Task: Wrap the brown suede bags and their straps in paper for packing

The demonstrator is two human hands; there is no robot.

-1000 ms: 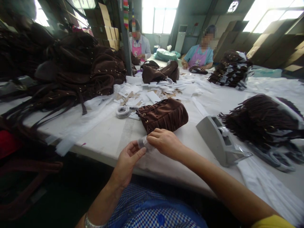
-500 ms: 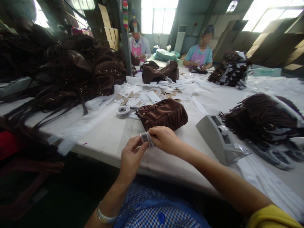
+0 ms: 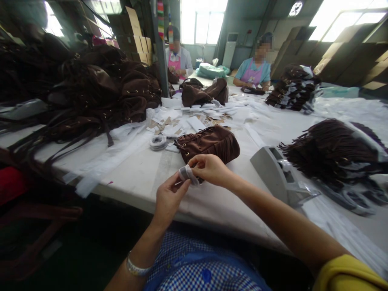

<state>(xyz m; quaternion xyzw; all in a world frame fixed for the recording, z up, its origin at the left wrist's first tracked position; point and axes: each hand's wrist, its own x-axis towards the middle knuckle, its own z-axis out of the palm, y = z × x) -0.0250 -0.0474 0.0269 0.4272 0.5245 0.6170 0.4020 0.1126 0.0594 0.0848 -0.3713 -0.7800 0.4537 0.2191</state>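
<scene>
Over the table's near edge, my left hand (image 3: 169,196) pinches a small dark piece wrapped in whitish translucent film (image 3: 185,173) between thumb and fingers. My right hand (image 3: 209,169) has its thumb and index finger pressed together on the film's other side. What the wrapped piece is cannot be made out. Just beyond the hands lies a brown fringed bag (image 3: 212,143) with gold eyelets, on its side. A coil wrapped in clear plastic (image 3: 157,142) rests left of the bag. To the right stands a grey tape dispenser (image 3: 273,173).
Brown bags with long straps (image 3: 127,93) are heaped at the left. Fringed dark pieces (image 3: 339,153) pile up at the right. White paper and card scraps (image 3: 194,117) cover the table's middle. Two people sit across, beyond more brown bags (image 3: 204,93). A grey post (image 3: 160,52) rises at the far side.
My right hand has risen slightly, its fingers more arched, and the film now shows as a looser loop around the dark piece. My left hand keeps its pinch. The bag stays in place.
</scene>
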